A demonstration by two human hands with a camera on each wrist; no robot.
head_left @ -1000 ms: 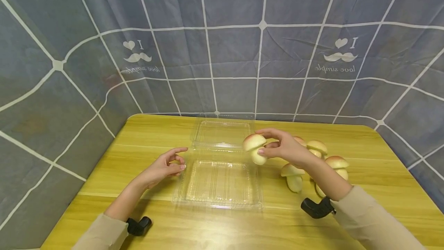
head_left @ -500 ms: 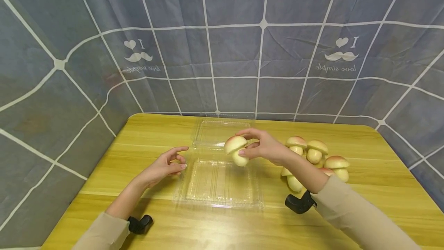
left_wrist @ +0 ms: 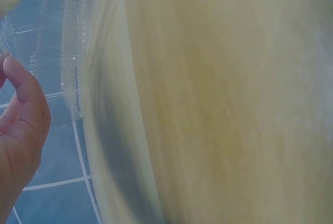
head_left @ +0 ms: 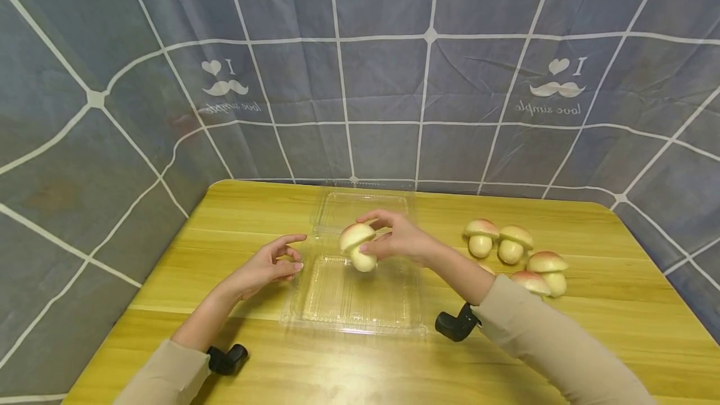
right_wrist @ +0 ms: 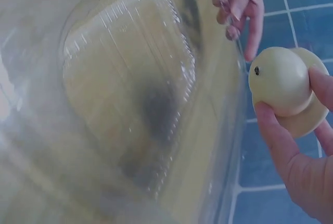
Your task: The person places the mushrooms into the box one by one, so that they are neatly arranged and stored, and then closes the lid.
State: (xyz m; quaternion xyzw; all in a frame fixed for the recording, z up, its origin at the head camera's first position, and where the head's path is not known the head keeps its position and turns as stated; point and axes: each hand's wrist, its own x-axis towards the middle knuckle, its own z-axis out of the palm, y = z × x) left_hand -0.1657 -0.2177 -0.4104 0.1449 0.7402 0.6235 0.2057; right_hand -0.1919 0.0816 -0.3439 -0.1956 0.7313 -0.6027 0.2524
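My right hand (head_left: pixel 396 239) pinches a glossy cream mushroom (head_left: pixel 354 237) with a pink-tinged cap, holding it above the back of a clear plastic clamshell container (head_left: pixel 357 330). Stem down, the mushroom tilts slightly in the head view. A small dark hole shows on the mushroom (right_wrist: pixel 281 78) in the right wrist view, between thumb and fingers. My left hand (head_left: pixel 264 275) stays at the container's left edge, index finger extended, other fingers loosely curled. Its thumb tip is at the rim; whether it touches is unclear. The container's lid (head_left: pixel 332 211) lies folded back, away from me.
On the table's right side lie several similar mushrooms (head_left: pixel 510 245), some partly behind my right forearm. The wooden table (head_left: pixel 236 217) ends at a grey-blue curtain (head_left: pixel 382 80) with white grid lines. Black camera mounts (head_left: pixel 457 324) stick out from both wrists.
My right hand has carried the mushroom leftward, from the container's right edge to over its middle. The left hand has barely moved. More of the mushrooms on the right are uncovered.
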